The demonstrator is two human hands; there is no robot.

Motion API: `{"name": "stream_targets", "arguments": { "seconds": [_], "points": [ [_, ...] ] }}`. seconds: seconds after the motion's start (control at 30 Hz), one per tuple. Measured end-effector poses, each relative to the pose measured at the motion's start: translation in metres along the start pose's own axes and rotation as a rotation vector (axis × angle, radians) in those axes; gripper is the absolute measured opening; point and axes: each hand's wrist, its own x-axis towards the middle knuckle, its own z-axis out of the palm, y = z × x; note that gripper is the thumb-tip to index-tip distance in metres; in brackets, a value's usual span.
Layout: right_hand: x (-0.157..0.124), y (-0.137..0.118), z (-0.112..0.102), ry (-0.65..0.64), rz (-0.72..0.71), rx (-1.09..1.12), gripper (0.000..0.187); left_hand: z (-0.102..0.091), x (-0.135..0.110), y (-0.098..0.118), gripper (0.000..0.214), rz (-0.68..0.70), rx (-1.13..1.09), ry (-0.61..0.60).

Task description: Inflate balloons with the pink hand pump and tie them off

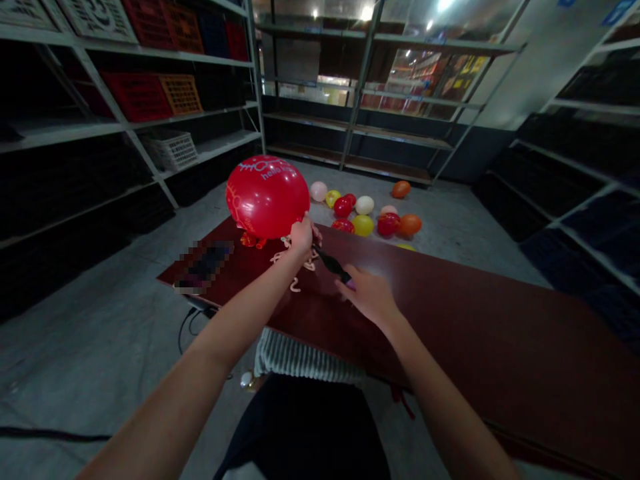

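Note:
A large, inflated red balloon (pixel 270 197) with printed lettering hangs over the table's far left part. My left hand (pixel 302 235) is closed at the balloon's lower right, around its neck. From there a slim black balloon pump (pixel 331 264) slants down toward my right hand (pixel 369 293). The fingers of my right hand are closed around the pump's near end, where a bit of purple shows. Several limp, pale pink balloons (pixel 295 285) lie on the table below my left hand. Small uninflated red balloons (pixel 254 240) lie under the big one.
The dark red table (pixel 450 313) stretches to the right. A blurred-out dark object (pixel 204 265) lies at its left end. Several inflated balloons (pixel 363 225) rest on the floor beyond. Metal shelves (pixel 350 133) stand behind, and crates (pixel 180 93) fill racks at left.

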Motion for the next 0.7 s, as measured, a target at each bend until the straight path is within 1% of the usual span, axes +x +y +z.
{"name": "stream_targets", "arguments": {
  "seconds": [0.1, 0.17, 0.2, 0.27, 0.33, 0.37, 0.4, 0.47, 0.53, 0.6, 0.7],
  "points": [
    [-0.004, 0.013, 0.012, -0.108, -0.114, 0.044, 0.033, -0.014, 0.024, 0.003, 0.058, 0.038, 0.225, -0.015],
    [0.000, 0.021, 0.020, -0.121, -0.179, 0.106, 0.034, -0.015, 0.032, 0.004, 0.058, 0.069, 0.383, -0.066],
    [0.004, 0.025, 0.023, -0.113, -0.202, 0.185, 0.037, -0.012, 0.033, 0.005, 0.057, 0.088, 0.467, -0.103],
    [0.018, 0.031, 0.027, -0.060, -0.214, 0.419, 0.043, -0.001, 0.029, 0.005, 0.050, 0.130, 0.638, -0.197],
    [0.034, 0.037, 0.028, 0.039, -0.211, 0.628, 0.048, 0.015, 0.020, 0.004, 0.038, 0.182, 0.803, -0.301],
    [0.043, 0.041, 0.029, 0.100, -0.205, 0.682, 0.049, 0.023, 0.014, 0.003, 0.029, 0.221, 0.880, -0.351],
    [0.051, 0.045, 0.030, 0.150, -0.209, 0.698, 0.051, 0.031, 0.007, 0.001, 0.020, 0.259, 0.951, -0.410],
    [0.063, 0.053, 0.032, 0.222, -0.231, 0.677, 0.058, 0.046, -0.008, -0.004, 0.014, 0.339, 1.071, -0.486],
    [0.069, 0.061, 0.034, 0.262, -0.240, 0.643, 0.065, 0.056, -0.020, -0.011, 0.023, 0.413, 1.155, -0.514],
    [0.070, 0.068, 0.037, 0.291, -0.173, 0.595, 0.067, 0.062, -0.029, -0.017, 0.029, 0.472, 1.211, -0.515],
    [0.067, 0.076, 0.039, 0.263, -0.065, 0.501, 0.067, 0.065, -0.034, -0.023, 0.029, 0.534, 1.272, -0.525]
  ]
}}
